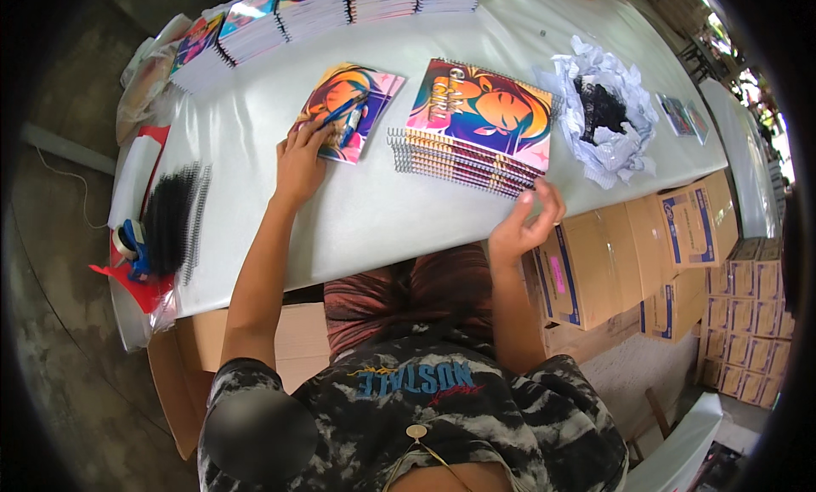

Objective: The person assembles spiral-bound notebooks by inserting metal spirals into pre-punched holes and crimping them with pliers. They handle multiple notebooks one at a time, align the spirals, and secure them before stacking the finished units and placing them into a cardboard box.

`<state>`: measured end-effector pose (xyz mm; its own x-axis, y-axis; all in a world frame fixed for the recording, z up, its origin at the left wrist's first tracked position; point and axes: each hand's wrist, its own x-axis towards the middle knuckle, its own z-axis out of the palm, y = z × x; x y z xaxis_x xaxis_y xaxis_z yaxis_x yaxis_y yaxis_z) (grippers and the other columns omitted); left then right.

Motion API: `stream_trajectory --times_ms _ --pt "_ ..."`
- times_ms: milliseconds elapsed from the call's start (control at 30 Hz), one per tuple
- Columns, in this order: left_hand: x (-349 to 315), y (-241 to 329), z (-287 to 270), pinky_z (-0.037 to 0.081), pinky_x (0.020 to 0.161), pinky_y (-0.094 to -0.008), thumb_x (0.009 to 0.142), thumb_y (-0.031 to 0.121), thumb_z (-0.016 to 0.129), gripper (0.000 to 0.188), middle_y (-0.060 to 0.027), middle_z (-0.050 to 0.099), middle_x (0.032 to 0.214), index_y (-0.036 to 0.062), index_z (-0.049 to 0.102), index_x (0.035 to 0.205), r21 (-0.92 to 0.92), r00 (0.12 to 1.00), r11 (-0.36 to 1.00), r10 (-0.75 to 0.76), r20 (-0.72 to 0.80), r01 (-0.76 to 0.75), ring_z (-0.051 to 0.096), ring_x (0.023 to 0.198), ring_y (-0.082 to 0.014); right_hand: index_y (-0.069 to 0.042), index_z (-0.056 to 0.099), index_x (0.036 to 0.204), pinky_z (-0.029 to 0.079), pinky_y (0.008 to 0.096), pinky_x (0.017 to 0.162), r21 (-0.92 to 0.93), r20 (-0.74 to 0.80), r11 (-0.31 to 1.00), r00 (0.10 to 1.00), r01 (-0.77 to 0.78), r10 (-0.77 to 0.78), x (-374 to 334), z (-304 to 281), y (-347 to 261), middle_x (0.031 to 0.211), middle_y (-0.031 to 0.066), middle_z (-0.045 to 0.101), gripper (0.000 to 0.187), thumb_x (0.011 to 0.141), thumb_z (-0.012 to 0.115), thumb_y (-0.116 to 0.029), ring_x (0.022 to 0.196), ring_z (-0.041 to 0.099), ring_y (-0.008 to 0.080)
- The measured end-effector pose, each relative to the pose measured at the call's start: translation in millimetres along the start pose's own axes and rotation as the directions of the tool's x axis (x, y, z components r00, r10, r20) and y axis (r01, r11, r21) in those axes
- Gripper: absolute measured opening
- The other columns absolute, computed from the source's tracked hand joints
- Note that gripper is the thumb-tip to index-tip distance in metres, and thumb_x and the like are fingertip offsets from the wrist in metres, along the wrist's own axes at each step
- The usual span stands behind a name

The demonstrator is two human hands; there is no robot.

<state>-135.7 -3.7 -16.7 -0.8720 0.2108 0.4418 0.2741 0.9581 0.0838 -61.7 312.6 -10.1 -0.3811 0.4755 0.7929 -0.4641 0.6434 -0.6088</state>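
A loose stack of colourful printed covers (340, 84) lies on the white-covered table, left of centre. On it rests a slim blue-and-white tool (351, 122), its kind too small to tell. My left hand (303, 159) lies flat on the covers' near left edge, fingers stretched toward the tool's lower end. Right of it stands a pile of spiral-bound notebooks (480, 118) with the same bright cover, wire coils showing on both sides. Just off the pile's near right corner is my right hand (529, 224), fingers loosely bent and apart, with nothing visible in it.
Several notebook stacks (314, 11) line the table's far edge. Crumpled pale paper (586, 156) cups black coils (601, 109) at the right. Black spiral coils (174, 216) and a blue tape dispenser (132, 245) sit at the left. Cardboard boxes (603, 250) stand below the table's right side.
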Motion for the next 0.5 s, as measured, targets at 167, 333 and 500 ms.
stream_trajectory --times_ms 167,333,500 --pt "1 -17 -31 0.039 0.088 -0.0372 0.071 0.006 0.065 0.034 -0.0057 0.055 0.116 0.0173 0.066 0.103 -0.168 0.999 0.985 -0.048 0.003 0.048 0.056 0.1 -0.0219 -0.003 0.057 0.101 0.041 0.0341 0.081 0.378 0.461 0.922 0.88 -0.08 -0.113 -22 17 -57 0.094 0.0089 0.062 0.025 0.077 0.058 0.004 0.089 0.055 0.0236" --pt "49 3 -111 0.039 0.079 -0.0365 0.073 0.011 0.066 0.019 -0.0013 0.063 0.093 0.0183 0.069 0.09 -0.012 0.952 0.984 0.169 -0.256 -0.178 0.058 0.089 -0.0189 -0.006 0.06 0.107 0.038 0.0356 0.088 0.402 0.539 0.915 0.803 0.019 -0.253 -16 31 -99 0.109 0.0102 0.058 0.034 0.073 0.064 -0.001 0.102 0.052 0.0268" --pt "-19 71 -142 0.045 0.076 -0.0329 0.064 0.013 0.059 0.017 -0.0012 0.06 0.08 0.01 0.067 0.079 -0.04 0.855 0.854 0.516 -0.055 -0.519 0.058 0.083 -0.0189 -0.008 0.059 0.115 0.027 0.0426 0.101 0.125 0.75 0.959 0.608 0.254 -0.259 8 32 -150 0.127 0.0115 0.049 0.048 0.068 0.067 -0.004 0.117 0.045 0.0308"
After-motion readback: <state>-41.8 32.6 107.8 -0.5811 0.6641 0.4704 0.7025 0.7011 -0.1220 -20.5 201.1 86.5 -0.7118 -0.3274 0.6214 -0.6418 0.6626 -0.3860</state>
